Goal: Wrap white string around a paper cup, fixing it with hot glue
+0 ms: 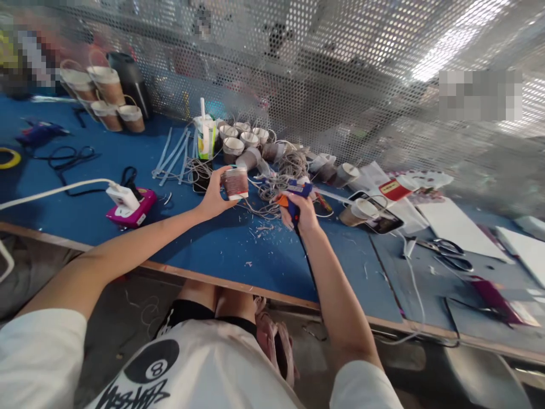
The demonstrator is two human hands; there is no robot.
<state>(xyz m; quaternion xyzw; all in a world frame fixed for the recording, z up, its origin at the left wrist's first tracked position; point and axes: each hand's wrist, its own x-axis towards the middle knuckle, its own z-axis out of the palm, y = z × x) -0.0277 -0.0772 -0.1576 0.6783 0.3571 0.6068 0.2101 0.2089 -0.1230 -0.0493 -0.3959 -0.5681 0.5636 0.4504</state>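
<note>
In my left hand (215,196) is a small paper cup (236,183) wrapped in brown cord, tipped on its side above the blue table (204,250). My right hand (304,210) grips a blue glue gun (293,204) with an orange tip turned towards the cup; a clear glue stick (334,196) sticks out of its back. The cup and the nozzle are apart. Behind both hands lies a tangled heap of grey-brown cord (293,165). More cups (233,149), some wrapped, stand or lie beside it.
A magenta power strip (133,210) with a white plug is at left, with loose glue sticks (172,156) beyond it. Handled cups (108,85) stand near a dark bottle (130,79). Scissors (447,250) and a phone (381,216) lie at right. A perforated metal screen (238,62) borders the back.
</note>
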